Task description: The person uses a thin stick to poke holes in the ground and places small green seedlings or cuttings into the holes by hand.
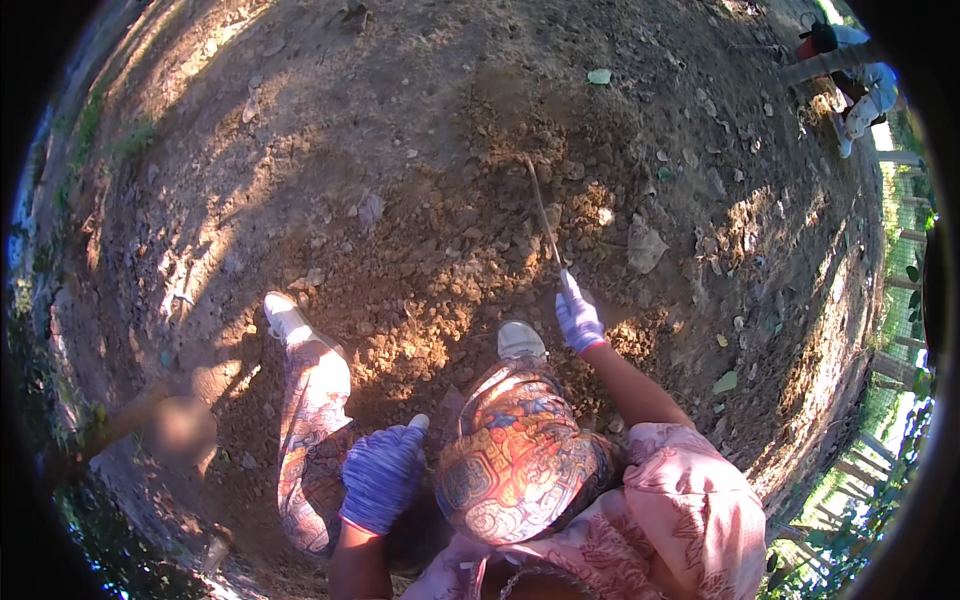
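Observation:
My right hand (580, 319), in a purple and white knit glove, is closed around the lower end of a thin, slightly bent rod or stick (542, 210). The rod's far end touches loose brown soil (517, 154) at a shallow dug patch; whether it goes into the soil cannot be told. My left hand (384, 476), gloved in blue-purple knit with a pale thumb tip, is near my knee. Its fingers look curled, and their inner side is hidden. Patterned trousers (525, 465) and a white shoe (521, 341) lie between my hands.
Crumbly soil clods (420, 345) and a large dry leaf (645, 244) lie on the ground. Another person (874, 90) is at the upper right beside a post or trunk (829, 64). A blurred round-ended object (184, 431) is at left. A fence (900, 300) runs along the right.

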